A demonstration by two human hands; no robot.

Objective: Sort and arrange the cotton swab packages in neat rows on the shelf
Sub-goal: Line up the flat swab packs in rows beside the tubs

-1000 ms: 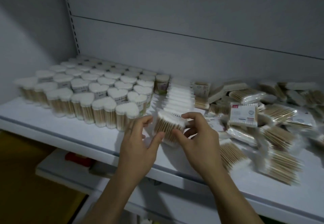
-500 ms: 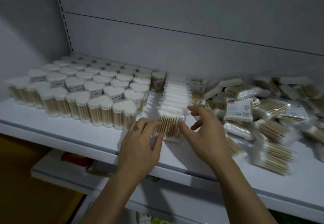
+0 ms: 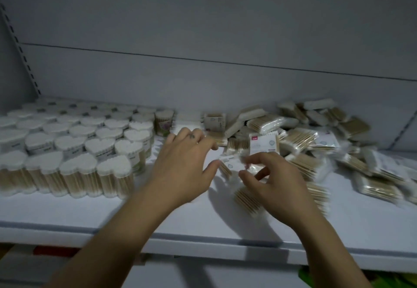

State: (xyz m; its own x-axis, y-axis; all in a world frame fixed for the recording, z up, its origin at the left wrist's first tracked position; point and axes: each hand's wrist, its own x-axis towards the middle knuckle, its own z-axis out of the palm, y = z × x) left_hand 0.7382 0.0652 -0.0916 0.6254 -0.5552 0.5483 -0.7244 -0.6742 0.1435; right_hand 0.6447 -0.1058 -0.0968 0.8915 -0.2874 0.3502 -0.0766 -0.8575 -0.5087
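Since half a second ago both hands have left the upright packet they were squaring at the front of the white row, and the view has swung right, toward the loose heap. I see my left hand (image 3: 180,170) spread flat and loose, fingers splayed, gripping nothing, hovering over the middle of the shelf (image 3: 158,217). My right hand (image 3: 273,186) is curled, thumb and forefinger nearly meeting over a clear crinkly wrapper; motion blur stops me telling whether it has actually caught a packet.

Nearest me, the shelf's front lip runs as a straight pale edge below both wrists, and the bare white board between that lip and the goods gives open room for sliding. Just under the right hand lies a flat packet of wooden-stemmed swabs (image 3: 246,199), tan sticks in soft film. Left of the left hand stand the heart-lidded tubs (image 3: 112,170), rigid clear plastic with white tops, packed in tight rows reaching back. Beyond the right hand's fingertips a white-labelled packet (image 3: 264,143) stands tilted, and right of it sprawls the unsorted pile (image 3: 338,143), overlapping at all angles. Farthest back is the smooth grey rear panel (image 3: 203,80).
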